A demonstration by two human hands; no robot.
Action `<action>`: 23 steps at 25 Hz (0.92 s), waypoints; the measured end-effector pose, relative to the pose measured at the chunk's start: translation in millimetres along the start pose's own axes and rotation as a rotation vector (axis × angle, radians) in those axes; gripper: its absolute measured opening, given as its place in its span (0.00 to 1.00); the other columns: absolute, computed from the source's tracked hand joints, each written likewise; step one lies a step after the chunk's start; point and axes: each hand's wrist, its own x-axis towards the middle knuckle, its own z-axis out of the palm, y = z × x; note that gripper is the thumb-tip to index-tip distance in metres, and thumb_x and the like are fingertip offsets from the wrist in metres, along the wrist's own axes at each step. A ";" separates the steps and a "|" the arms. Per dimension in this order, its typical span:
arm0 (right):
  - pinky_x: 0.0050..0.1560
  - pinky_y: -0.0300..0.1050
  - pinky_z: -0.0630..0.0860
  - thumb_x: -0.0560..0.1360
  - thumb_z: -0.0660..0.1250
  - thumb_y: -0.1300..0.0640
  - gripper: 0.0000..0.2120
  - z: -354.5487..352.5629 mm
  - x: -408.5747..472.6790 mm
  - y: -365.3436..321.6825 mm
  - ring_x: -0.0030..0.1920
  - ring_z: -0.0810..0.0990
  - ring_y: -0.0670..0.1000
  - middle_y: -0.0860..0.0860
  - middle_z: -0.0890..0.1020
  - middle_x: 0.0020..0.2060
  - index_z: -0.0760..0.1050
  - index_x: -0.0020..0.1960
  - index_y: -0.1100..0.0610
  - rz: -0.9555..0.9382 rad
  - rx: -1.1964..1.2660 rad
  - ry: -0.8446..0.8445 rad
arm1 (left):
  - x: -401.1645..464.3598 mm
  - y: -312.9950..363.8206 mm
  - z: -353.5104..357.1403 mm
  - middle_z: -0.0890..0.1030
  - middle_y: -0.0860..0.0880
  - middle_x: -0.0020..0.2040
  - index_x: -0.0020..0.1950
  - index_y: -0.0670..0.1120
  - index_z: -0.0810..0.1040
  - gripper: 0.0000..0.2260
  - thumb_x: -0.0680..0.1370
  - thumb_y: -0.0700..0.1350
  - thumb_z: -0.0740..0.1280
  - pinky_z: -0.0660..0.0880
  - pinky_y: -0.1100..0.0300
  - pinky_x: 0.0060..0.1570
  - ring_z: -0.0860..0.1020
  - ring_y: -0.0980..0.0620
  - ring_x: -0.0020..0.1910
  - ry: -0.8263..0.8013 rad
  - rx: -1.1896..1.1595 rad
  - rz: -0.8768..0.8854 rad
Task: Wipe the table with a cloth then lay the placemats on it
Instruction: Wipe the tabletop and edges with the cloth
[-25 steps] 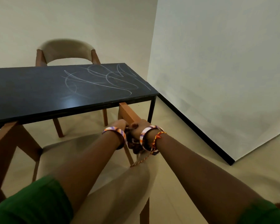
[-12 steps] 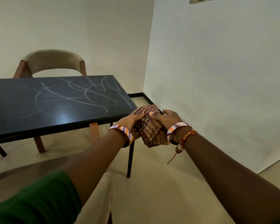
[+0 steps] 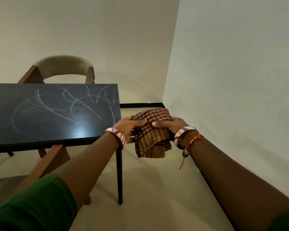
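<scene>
One table, two chairs — one cloth, two bangles

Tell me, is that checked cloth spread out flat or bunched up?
Bunched up. The checked cloth hangs in loose folds between the left hand and right hand, both gripping it beside the table.

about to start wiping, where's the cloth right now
In the head view the checked cloth is held in both hands, left hand and right hand, in the air just off the table right end.
</scene>
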 end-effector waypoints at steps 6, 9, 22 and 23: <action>0.56 0.46 0.72 0.69 0.74 0.57 0.27 1.3 78.1 6.0 0.57 0.76 0.56 0.56 0.78 0.61 0.71 0.66 0.61 -0.033 -0.217 -0.219 | 50.6 -11.0 -9.9 0.79 0.40 0.58 0.62 0.40 0.75 0.18 0.73 0.40 0.71 0.74 0.44 0.62 0.77 0.41 0.59 0.320 0.144 -0.023; 0.52 0.43 0.72 0.70 0.73 0.58 0.26 22.2 126.2 5.6 0.60 0.76 0.57 0.58 0.77 0.61 0.71 0.66 0.62 -0.030 -0.277 -0.288 | 81.2 -14.8 -29.6 0.80 0.41 0.54 0.62 0.38 0.75 0.19 0.72 0.40 0.72 0.76 0.46 0.59 0.78 0.42 0.57 0.453 0.165 -0.055; 0.65 0.52 0.67 0.75 0.66 0.52 0.28 166.1 326.6 -30.3 0.69 0.66 0.60 0.58 0.68 0.69 0.61 0.72 0.54 -0.578 -1.118 -0.539 | 187.6 0.6 -119.3 0.69 0.37 0.67 0.66 0.38 0.69 0.20 0.78 0.46 0.65 0.69 0.49 0.64 0.69 0.38 0.66 1.339 0.432 -0.117; 0.66 0.54 0.66 0.76 0.64 0.47 0.29 174.2 328.5 -23.9 0.70 0.63 0.60 0.58 0.66 0.70 0.59 0.73 0.52 -0.682 -1.228 -0.569 | 185.9 -2.8 -123.1 0.65 0.38 0.69 0.69 0.39 0.66 0.23 0.77 0.47 0.65 0.67 0.48 0.66 0.66 0.39 0.68 1.424 0.457 -0.173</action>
